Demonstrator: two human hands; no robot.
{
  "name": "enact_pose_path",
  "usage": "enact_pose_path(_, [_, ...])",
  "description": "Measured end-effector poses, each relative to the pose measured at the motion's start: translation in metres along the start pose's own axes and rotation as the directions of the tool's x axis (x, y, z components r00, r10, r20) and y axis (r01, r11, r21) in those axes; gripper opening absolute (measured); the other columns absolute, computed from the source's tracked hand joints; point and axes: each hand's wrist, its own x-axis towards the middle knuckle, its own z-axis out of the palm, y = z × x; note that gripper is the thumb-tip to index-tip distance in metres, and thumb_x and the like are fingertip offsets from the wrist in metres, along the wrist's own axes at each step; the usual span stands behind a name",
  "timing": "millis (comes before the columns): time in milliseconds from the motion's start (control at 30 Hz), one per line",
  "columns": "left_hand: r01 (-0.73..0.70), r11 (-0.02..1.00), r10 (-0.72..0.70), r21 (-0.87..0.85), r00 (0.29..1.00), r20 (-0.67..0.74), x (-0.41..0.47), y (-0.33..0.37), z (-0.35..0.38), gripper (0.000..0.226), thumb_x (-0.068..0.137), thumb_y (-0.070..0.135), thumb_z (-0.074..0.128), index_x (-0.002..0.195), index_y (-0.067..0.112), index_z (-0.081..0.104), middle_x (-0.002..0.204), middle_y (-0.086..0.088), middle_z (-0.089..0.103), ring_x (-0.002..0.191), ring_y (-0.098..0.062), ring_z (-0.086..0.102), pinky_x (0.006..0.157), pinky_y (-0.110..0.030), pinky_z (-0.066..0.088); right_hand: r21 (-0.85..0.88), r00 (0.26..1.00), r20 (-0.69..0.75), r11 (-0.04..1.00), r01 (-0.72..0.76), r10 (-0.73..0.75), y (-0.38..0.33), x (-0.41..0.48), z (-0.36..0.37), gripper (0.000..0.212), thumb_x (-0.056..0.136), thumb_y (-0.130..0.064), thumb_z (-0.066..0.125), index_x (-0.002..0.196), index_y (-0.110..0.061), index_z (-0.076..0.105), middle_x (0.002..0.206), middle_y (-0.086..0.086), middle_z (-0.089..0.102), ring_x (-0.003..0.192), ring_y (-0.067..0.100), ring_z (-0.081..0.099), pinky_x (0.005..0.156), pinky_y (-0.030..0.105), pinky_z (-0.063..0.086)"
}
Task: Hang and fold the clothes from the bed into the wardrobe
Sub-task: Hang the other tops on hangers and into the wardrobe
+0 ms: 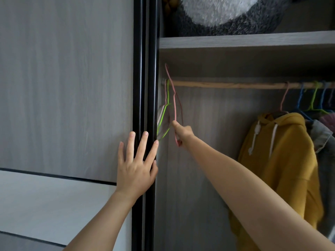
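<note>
Right grip (183, 132) is closed round the lower part of a pink hanger (175, 105), fingers curled on the wire and one finger sticking out up and to the left. From where I sit the hanger reads as tilted, with its hook up above the wooden rail (226, 85) rather than resting on it (the wire is a little blurred, so I can't tell the exact hold). It is at the far left end of the wardrobe (208, 115), close to the side wall. Just beside it, a green hanger (167, 95) and a pale hanger (161, 115) hang from the rail's left end.

Left grip (136, 163) is open, fingers straight and spread, palm flat against the black edge (145, 69) of the sliding door (63, 87), thumb at the edge's inner side.

Further right along the rail, well apart from the held hanger, a yellow hoodie (277, 151) hangs with its white drawstrings down the front. Behind it sit a blue hanger (301, 98), more coloured hangers and a grey garment (324, 142). Above the rail, a shelf (244, 41) carries a fluffy grey and white thing (226, 11).
</note>
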Motion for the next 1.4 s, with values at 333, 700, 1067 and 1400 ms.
enact_pose_path(333, [0.02, 1.0, -0.02, 0.001, 1.0, 0.005, 0.003, 0.002, -0.003, 0.048, 0.086, 0.027, 0.039, 0.132, 0.018, 0.049, 0.146, -0.014, 0.034, 0.135, -0.041, 0.025, 0.104, -0.061, 0.018, -0.363, 0.973, -0.068, 0.914, 0.182, -0.221, -0.002, -0.036, -0.116, 0.054, 0.089, -0.038, 0.058, 0.127, -0.003, 0.044, 0.086, 0.007, 0.053, 0.066, 0.015, 0.051, 0.052, 0.025, 0.04])
enact_pose_path(700, [-0.047, 0.951, 0.106, -0.304, 0.978, 0.179, -0.009, 0.122, -0.014, 0.149, 0.041, 0.048, 0.09, 0.151, 0.016, -0.006, 0.15, -0.031, 0.011, 0.131, -0.049, 0.022, 0.1, -0.062, 0.033, -0.236, 0.946, 0.314, 0.972, -0.006, 0.083, 0.024, -0.168, -0.311, 0.105, 0.033, -0.066, 0.082, 0.12, -0.016, 0.051, 0.103, 0.02, 0.068, 0.068, 0.02, 0.053, 0.058, 0.023, 0.045])
enact_pose_path(1067, [-0.259, 0.71, 0.475, -0.654, 0.863, 0.174, 0.03, 0.297, -0.066, 0.144, 0.026, 0.05, 0.093, 0.143, 0.022, 0.014, 0.14, -0.036, 0.023, 0.117, -0.058, 0.043, 0.086, -0.073, 0.034, -0.129, 0.86, 0.439, 0.965, -0.226, 0.26, 0.079, -0.362, -0.501, 0.06, 0.065, -0.062, 0.068, 0.115, -0.029, 0.063, 0.111, 0.017, 0.067, 0.056, 0.01, 0.048, 0.055, 0.017, 0.04])
enact_pose_path(1400, [-0.342, 0.174, 0.753, -0.923, 0.65, -0.099, 0.003, 0.545, -0.26, 0.146, 0.016, 0.042, 0.09, 0.139, 0.006, 0.021, 0.116, -0.03, 0.052, 0.078, -0.041, 0.061, 0.06, -0.044, 0.055, -0.034, 0.841, 0.044, 0.842, -0.539, 0.54, 0.116, -0.672, -0.649, 0.064, 0.069, -0.034, 0.077, 0.127, -0.02, 0.053, 0.113, 0.015, 0.067, 0.085, 0.026, 0.069, 0.071, 0.03, 0.053])
